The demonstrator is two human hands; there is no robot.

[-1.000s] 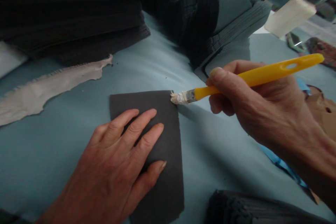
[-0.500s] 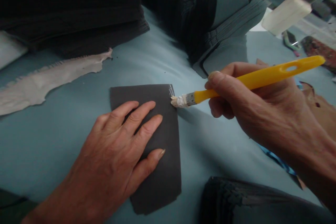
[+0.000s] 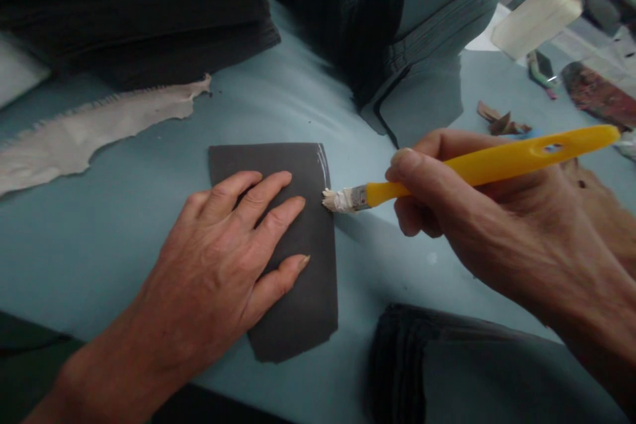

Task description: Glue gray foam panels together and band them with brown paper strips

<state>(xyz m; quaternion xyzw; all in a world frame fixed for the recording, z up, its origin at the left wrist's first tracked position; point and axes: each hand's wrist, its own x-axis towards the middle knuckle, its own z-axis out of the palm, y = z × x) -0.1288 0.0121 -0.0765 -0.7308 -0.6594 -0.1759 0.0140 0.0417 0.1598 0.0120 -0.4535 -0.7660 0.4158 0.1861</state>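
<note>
On the blue surface (image 3: 124, 212) lies a dark sheet (image 3: 308, 278), and the left hand (image 3: 218, 265) presses it flat with its fingers spread out on top. The right hand (image 3: 477, 212) has its fingers pinching a yellow brush (image 3: 487, 165), and the tip now touches the sheet's right edge lower down than a second ago. A shiny wet line (image 3: 324, 165) now runs down from the top right corner, so the glue is going along that edge bit by bit.
</note>
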